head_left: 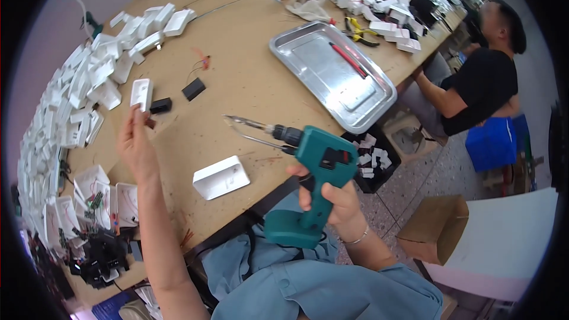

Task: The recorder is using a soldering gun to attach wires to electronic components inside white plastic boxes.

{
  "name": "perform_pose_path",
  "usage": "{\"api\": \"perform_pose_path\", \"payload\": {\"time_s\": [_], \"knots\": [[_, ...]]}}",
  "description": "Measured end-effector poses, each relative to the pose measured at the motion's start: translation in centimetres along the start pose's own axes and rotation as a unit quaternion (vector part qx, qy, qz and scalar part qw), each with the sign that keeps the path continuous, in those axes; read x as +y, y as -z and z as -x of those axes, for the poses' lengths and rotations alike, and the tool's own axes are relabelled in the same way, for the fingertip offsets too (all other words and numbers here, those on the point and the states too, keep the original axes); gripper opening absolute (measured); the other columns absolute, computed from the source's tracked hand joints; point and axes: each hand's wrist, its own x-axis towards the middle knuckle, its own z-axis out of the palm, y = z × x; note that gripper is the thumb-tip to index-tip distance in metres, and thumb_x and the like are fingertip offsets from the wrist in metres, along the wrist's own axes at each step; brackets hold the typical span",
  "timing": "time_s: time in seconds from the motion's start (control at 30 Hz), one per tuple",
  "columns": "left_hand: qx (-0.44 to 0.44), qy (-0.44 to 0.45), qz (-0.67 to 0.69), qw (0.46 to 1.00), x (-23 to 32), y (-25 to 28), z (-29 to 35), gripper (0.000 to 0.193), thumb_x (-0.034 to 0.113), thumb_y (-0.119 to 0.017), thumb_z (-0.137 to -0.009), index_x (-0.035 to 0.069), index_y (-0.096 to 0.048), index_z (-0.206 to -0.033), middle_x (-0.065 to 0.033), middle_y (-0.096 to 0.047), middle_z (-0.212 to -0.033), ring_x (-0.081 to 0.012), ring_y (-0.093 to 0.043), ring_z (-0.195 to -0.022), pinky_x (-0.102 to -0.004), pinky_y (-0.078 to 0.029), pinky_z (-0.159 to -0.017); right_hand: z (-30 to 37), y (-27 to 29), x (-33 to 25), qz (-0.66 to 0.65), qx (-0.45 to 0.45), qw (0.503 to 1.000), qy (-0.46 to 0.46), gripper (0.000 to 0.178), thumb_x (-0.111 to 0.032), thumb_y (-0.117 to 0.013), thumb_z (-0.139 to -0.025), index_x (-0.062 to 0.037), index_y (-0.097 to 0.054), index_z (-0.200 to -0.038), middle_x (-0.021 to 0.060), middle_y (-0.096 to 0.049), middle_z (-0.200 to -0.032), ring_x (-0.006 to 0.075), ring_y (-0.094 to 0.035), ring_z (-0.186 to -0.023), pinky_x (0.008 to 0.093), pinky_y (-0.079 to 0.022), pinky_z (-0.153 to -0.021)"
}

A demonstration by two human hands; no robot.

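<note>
My right hand grips the handle of a teal soldering gun, one finger at its trigger. The gun's metal tip and thin curved feed tube point left over the table. At the left, my left hand has its fingertips pinched at the near end of a small open white plastic case; I cannot tell whether the case is lifted. A small reddish-brown piece shows beside those fingers. Close by are a black block and another black block with wires. Below the gun's tip rests an open white case.
White cases are heaped along the left. A metal tray holds a red pen-like tool; yellow-handled pliers lie beyond it. A black bin with white pieces stands below the table edge. A co-worker sits at the right.
</note>
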Motion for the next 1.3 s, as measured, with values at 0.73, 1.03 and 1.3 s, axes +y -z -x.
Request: {"api": "perform_pose_path", "payload": {"time_s": [0.73,1.03,1.3], "knots": [[-0.372,-0.082,-0.183,0.906,9.0,2.6,12.4,0.014,-0.002,-0.061,-0.072,0.001,-0.062,-0.086,-0.0110,-0.055,-0.074,-0.0237,-0.053,-0.064,-0.0288,-0.041,-0.056,-1.3,-2.9,5.4,-0.087,0.012,0.988,-0.124,0.061,-0.025,-0.064,-0.081,-0.0084,-0.035,-0.132,0.0105,-0.043,-0.130,0.0248,-0.040,-0.123,0.0370,-0.044,-0.087],[-0.283,-0.079,-0.120,0.948,6.4,-0.6,12.4,0.005,0.003,-0.061,-0.075,0.001,-0.060,-0.080,-0.0113,-0.053,-0.071,-0.0240,-0.054,-0.064,-0.0309,-0.043,-0.057,-3.3,-1.3,4.4,-0.008,-0.022,0.996,-0.089,0.063,-0.032,-0.052,-0.088,-0.0007,-0.026,-0.136,0.0182,-0.034,-0.136,0.0304,-0.033,-0.128,0.0399,-0.041,-0.095],[-0.211,-0.092,-0.173,0.958,5.9,-0.4,14.4,0.008,0.004,-0.064,-0.073,0.005,-0.065,-0.081,-0.0048,-0.054,-0.069,-0.0152,-0.052,-0.056,-0.0261,-0.040,-0.050,-3.4,-1.7,5.0,0.024,-0.025,0.994,-0.106,0.063,-0.035,-0.050,-0.089,-0.0020,-0.024,-0.137,0.0197,-0.032,-0.138,0.0317,-0.030,-0.129,0.0385,-0.039,-0.097]]}}
